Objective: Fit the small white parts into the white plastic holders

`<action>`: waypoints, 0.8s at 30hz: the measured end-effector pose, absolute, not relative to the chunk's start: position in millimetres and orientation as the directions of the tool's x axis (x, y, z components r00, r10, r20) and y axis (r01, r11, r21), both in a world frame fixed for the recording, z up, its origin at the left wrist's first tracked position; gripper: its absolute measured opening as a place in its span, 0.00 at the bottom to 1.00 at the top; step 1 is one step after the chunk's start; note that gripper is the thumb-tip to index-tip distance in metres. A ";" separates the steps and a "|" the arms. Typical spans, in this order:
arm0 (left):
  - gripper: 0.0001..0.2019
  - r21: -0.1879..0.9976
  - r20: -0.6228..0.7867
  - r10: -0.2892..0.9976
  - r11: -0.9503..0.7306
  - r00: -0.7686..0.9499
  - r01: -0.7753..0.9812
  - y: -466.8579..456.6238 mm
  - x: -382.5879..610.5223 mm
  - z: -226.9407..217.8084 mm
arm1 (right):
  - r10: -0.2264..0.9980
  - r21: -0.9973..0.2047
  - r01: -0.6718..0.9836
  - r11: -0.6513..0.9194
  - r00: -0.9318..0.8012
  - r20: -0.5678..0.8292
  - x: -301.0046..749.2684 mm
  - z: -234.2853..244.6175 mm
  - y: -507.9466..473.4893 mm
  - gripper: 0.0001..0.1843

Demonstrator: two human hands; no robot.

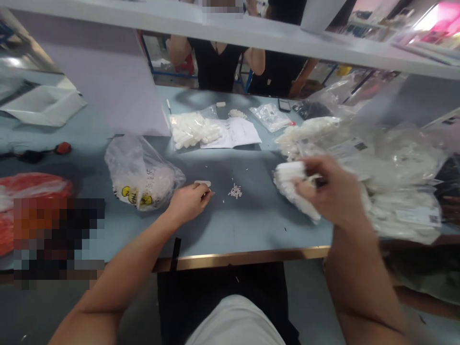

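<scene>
Right hand (pixel 332 189) up off the bench and slightly blurred, fingers clamped around a bundle of white plastic pieces (pixel 293 189), its long axis slanting from upper left down to lower right, the far end tipped toward 10 o'clock! Left hand (pixel 189 203) low, wrist by the bench, fingers curled and pinched together on something too small to make out, right beside a short white strip (pixel 202 183). Just past those fingertips at 2 o'clock, a little scatter of small white bits (pixel 235 191) on the blue-grey bench top (pixel 251 225), brass-coloured trim (pixel 240 258) along the near edge. At 10 o'clock, a clear bag with a yellow smiley print (pixel 140 175); at 12, a bag of white pieces (pixel 194 129) against a paper sheet (pixel 233 133); at 3, a heap of labelled clear bags (pixel 402 191). Out at 9, a red bag (pixel 32 191). Beyond a white shelf (pixel 230 28), a person in a black top (pixel 215 67) stands across the bench
</scene>
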State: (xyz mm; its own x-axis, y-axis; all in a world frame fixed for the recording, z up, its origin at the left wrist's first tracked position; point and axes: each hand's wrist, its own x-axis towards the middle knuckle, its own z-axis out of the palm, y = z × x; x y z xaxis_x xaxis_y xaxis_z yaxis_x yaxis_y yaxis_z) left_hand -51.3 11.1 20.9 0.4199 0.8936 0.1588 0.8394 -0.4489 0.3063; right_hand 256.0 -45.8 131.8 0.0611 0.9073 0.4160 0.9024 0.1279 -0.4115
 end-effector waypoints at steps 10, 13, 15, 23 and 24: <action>0.18 0.922 -0.195 0.783 -0.059 0.590 0.382 11.7 -54.0 28.3 | 0.888 -0.931 0.295 0.213 -0.455 0.060 164.6 26.3 4.2 0.17; 0.08 0.801 -0.280 0.731 -0.179 0.622 0.571 13.3 -57.2 32.9 | 0.843 -0.914 0.320 0.250 -0.536 0.043 161.5 15.9 -1.2 0.17; 0.03 0.690 -0.298 0.712 -0.300 0.636 0.659 14.4 -59.5 36.6 | 0.801 -0.885 0.357 0.298 -0.598 0.029 161.0 13.0 -6.6 0.18; 0.09 0.522 -0.209 0.777 -0.425 0.594 0.740 20.2 -66.4 42.2 | 0.772 -0.746 0.548 0.379 -0.632 -0.072 160.7 8.3 -18.2 0.32; 0.09 0.529 -0.198 0.786 -0.417 0.586 0.739 20.2 -66.1 40.7 | 0.777 -0.747 0.545 0.381 -0.626 -0.060 161.5 8.3 -17.4 0.31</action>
